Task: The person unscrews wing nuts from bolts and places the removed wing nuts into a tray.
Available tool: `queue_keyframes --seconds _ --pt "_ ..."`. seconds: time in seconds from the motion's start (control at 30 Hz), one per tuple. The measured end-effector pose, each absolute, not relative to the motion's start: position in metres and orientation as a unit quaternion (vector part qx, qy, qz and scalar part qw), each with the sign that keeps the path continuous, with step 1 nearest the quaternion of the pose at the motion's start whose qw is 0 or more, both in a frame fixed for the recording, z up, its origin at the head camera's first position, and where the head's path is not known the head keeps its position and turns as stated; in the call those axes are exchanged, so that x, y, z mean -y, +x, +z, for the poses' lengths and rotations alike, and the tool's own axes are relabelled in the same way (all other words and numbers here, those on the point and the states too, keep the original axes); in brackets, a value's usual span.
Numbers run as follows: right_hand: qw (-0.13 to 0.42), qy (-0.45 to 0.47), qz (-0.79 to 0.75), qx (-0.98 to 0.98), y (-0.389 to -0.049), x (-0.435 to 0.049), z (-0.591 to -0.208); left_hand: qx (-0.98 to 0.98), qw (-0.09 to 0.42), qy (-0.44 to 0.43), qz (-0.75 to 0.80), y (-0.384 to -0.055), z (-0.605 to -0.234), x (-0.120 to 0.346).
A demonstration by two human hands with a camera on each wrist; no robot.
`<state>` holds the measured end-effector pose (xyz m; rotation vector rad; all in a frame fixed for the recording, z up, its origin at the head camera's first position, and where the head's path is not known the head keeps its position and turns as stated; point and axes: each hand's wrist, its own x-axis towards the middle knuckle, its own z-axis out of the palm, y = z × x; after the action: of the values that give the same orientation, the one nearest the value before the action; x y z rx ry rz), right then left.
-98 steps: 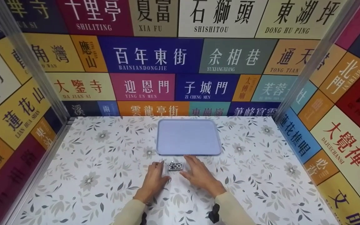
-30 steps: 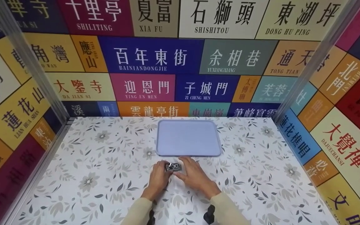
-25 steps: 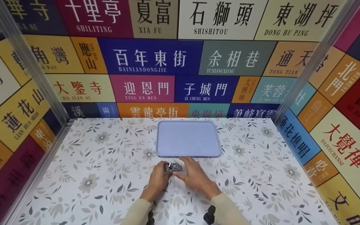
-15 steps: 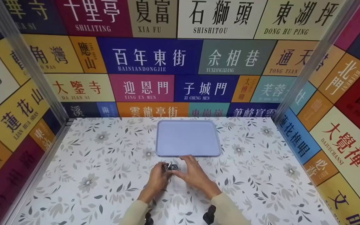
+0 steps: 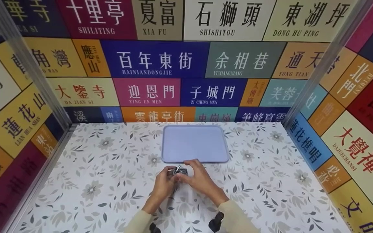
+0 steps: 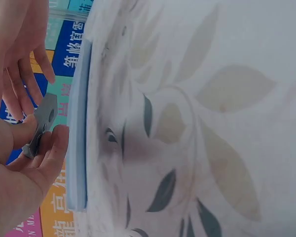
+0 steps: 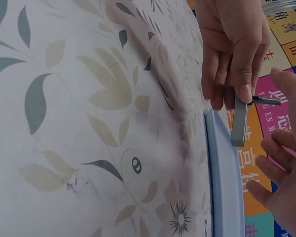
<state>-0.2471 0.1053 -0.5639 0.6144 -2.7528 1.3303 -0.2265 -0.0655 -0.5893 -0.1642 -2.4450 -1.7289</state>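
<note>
My left hand (image 5: pixel 163 184) pinches a small grey rectangular block (image 5: pixel 183 171) between thumb and fingers. A short metal rod (image 7: pixel 269 100) sticks out from one face of the block, near the left thumb in the right wrist view. The left wrist view shows the block (image 6: pixel 49 109) held up off the tabletop, a dark round spot on its flat face. My right hand (image 5: pixel 202 181) is beside it, thumb and fingers spread around the block's right end. In the right wrist view, a gap shows between the right fingers (image 7: pixel 274 170) and the block.
A pale blue shallow tray (image 5: pixel 194 144) lies on the table just beyond the hands. The table (image 5: pixel 108 181) has a white cloth with leaf and flower print. Panels (image 5: pixel 155 58) with printed place names stand at the back and both sides.
At first the block lay on the table between both hands, untouched by the left. My left hand has since gripped it and raised it; the right hand has come closer to the left.
</note>
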Motion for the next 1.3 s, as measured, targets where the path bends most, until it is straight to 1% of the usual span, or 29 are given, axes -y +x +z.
queue_keyframes --seconds 0.07,0.27,0.4,0.63,0.87,1.0,1.2,1.3 --pt "0.015 0.196 0.433 0.88 -0.247 -0.105 -0.561 0.798 0.059 -0.054 -0.598 -0.225 -0.585 0.064" --pt "0.042 0.208 0.436 0.875 -0.246 -0.102 -0.554 0.783 0.05 -0.055 -0.618 -0.221 -0.574 0.06" --pt "0.053 0.209 0.442 0.871 -0.245 -0.1 -0.55 0.789 0.053 -0.063 -0.609 -0.219 -0.568 0.058" --pt "0.052 0.201 0.454 0.866 -0.243 -0.098 -0.545 0.801 0.076 -0.084 -0.588 -0.214 -0.563 0.057" --pt "0.066 0.204 0.456 0.864 -0.243 -0.098 -0.544 0.802 0.072 -0.091 -0.586 -0.212 -0.56 0.054" --pt "0.083 0.211 0.452 0.863 -0.243 -0.098 -0.545 0.806 0.08 -0.093 -0.579 -0.211 -0.559 0.054" --pt "0.104 0.223 0.456 0.855 -0.244 -0.098 -0.543 0.793 0.069 -0.092 -0.599 -0.211 -0.557 0.052" --pt "0.105 0.222 0.462 0.852 -0.242 -0.098 -0.543 0.804 0.079 -0.097 -0.581 -0.209 -0.556 0.053"
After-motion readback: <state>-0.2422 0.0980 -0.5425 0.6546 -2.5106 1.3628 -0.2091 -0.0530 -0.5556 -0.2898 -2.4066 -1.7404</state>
